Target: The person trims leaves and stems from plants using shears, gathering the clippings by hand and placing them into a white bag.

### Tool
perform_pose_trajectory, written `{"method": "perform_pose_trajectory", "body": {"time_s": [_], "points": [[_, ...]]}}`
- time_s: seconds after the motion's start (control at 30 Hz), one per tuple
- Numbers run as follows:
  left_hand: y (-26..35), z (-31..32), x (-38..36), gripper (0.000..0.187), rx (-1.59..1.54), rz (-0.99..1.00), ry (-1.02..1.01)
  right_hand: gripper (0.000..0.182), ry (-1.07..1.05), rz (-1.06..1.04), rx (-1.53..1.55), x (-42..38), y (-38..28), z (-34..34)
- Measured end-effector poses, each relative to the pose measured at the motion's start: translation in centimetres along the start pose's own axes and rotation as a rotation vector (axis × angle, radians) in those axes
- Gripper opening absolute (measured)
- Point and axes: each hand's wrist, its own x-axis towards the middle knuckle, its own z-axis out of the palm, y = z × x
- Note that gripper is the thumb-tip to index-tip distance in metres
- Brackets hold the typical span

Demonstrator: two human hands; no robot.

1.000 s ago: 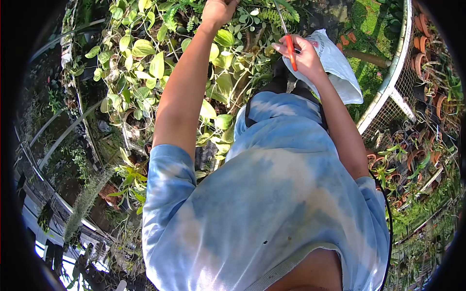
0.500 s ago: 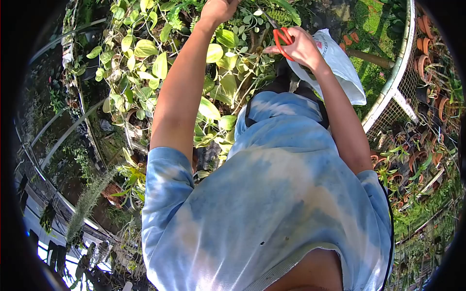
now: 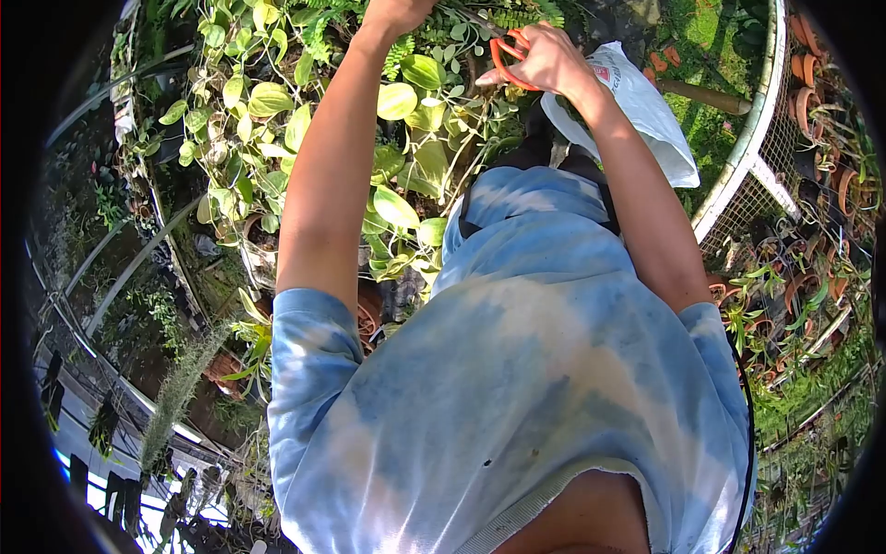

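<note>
My right hand (image 3: 544, 60) is closed on the orange handles of a pair of scissors (image 3: 501, 63), whose blades point up and left toward my other hand. At the top edge of the view is my left hand (image 3: 399, 13), over the foliage; its fingers are mostly cut off or hidden, so what it holds does not show. Below and between the hands grow broad yellow-green leaves (image 3: 397, 102) and small trailing stems. A white plastic bag (image 3: 641, 115) hangs beside my right wrist.
A curved white metal frame with wire mesh (image 3: 748, 148) runs down the right side, with terracotta pots (image 3: 806, 106) beyond it. Trailing plants and curved rails (image 3: 138, 268) are on the left. A brown pole (image 3: 706, 96) lies behind the bag.
Both hands have shifted slightly left. The scissors have turned, with their blades now pointing more to the left, closer to my left hand.
</note>
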Motion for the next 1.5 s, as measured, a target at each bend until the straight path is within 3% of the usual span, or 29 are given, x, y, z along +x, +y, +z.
{"method": "perform_pose_trajectory", "body": {"time_s": [0.13,0.17,0.27,0.37,0.47,0.57,0.67,0.77,0.87,0.97,1.07,1.2,1.27,1.3,1.33,1.4,1.5], "points": [[0.2,0.0,0.4,0.024,0.024,-0.035,-0.007,0.090,0.102,-0.051,0.003,0.6,-0.1,0.8],[0.4,0.0,0.5,0.024,0.031,-0.051,-0.008,0.093,-0.058,0.043,-0.016,1.2,-0.3,0.0],[-0.1,0.6,0.9,0.024,0.048,-0.005,-0.003,0.082,-0.190,0.072,-0.058,1.6,-1.8,-1.4],[-0.4,1.0,0.9,0.022,0.053,0.050,0.010,0.055,-0.159,0.111,0.094,2.1,-2.1,-1.4],[0.0,1.0,0.6,0.020,0.032,0.047,0.017,0.056,-0.146,0.025,-0.012,2.1,-2.6,-1.9],[-0.2,1.1,0.7,0.019,0.004,0.055,0.020,0.055,-0.022,-0.020,-0.079,4.2,0.1,2.3],[0.8,0.7,0.2,0.019,-0.008,-0.009,0.006,0.056,0.045,0.027,0.018,3.9,-0.6,1.8],[0.9,0.5,0.0,0.019,-0.023,-0.059,0.006,0.069,-0.078,0.150,0.193,4.7,1.3,2.9],[0.0,1.2,0.5,0.019,-0.019,-0.030,0.024,0.063,0.190,-0.065,-0.015,4.2,2.7,4.7],[0.4,1.0,0.6,0.020,-0.082,-0.089,0.023,0.048,0.099,0.005,0.006,3.8,1.4,3.4],[0.7,0.7,1.0,0.021,-0.133,-0.132,0.031,0.056,0.050,0.095,0.024,4.2,1.9,3.5],[1.9,-0.4,0.9,0.023,-0.119,-0.141,-0.049,0.064,0.051,0.032,0.028,2.0,1.6,1.0],[2.4,-0.2,-0.1,0.023,-0.034,0.044,0.002,0.067,0.157,-0.063,0.019,-0.2,2.5,0.8],[2.9,-0.3,-0.8,0.024,0.010,0.137,0.030,0.063,0.132,0.011,-0.004,-1.2,2.8,0.5],[5.0,-0.8,-2.2,0.024,-0.006,0.026,-0.033,0.061,0.128,0.008,0.047,-2.4,4.0,0.9],[3.4,2.0,-2.9,0.029,-0.070,0.059,-0.110,0.059,0.126,0.005,0.151,-4.8,6.6,2.1],[6.9,5.2,-7.4,0.024,-0.541,-0.090,-0.218,0.054,-0.101,0.237,0.269,-9.0,4.5,-1.3]]}}
